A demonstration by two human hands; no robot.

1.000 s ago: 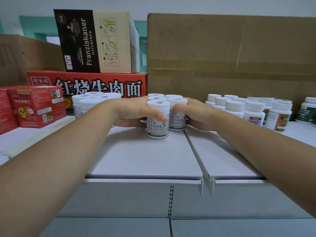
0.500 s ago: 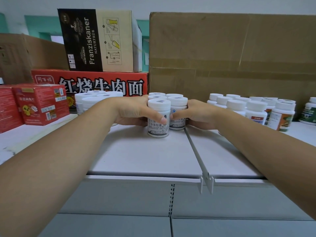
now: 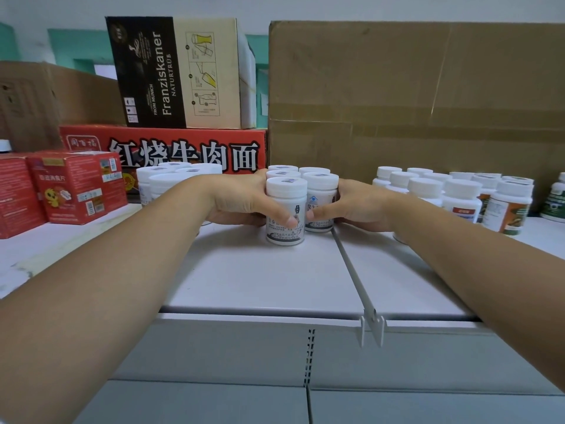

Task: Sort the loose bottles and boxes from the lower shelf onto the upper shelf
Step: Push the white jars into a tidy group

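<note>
White shelf [image 3: 260, 280], brown carton [image 3: 412, 96] behind. 5 white-capped bottles [image 3: 286, 235], upright, touching. Both clamped round bottles: left grip [image 3: 241, 200], right grip [image 3: 354, 206].

We see a white shelf [image 3: 244, 280] split by a thin divider rail [image 3: 351, 270] running from 6 toward 12 o'clock. At 12 o'clock a tight cluster of white-capped bottles [image 3: 287, 186] stands just left of the rail. Plain white bottles [image 3: 162, 175] stand at 10 o'clock, small red boxes [image 3: 76, 185] at 9, orange-labelled bottles [image 3: 461, 194] at 2 and a green-labelled bottle [image 3: 555, 203] at 3. Behind them sit a red carton [image 3: 183, 151] at 11 and a brown cardboard box [image 3: 412, 102] at 1.
</note>
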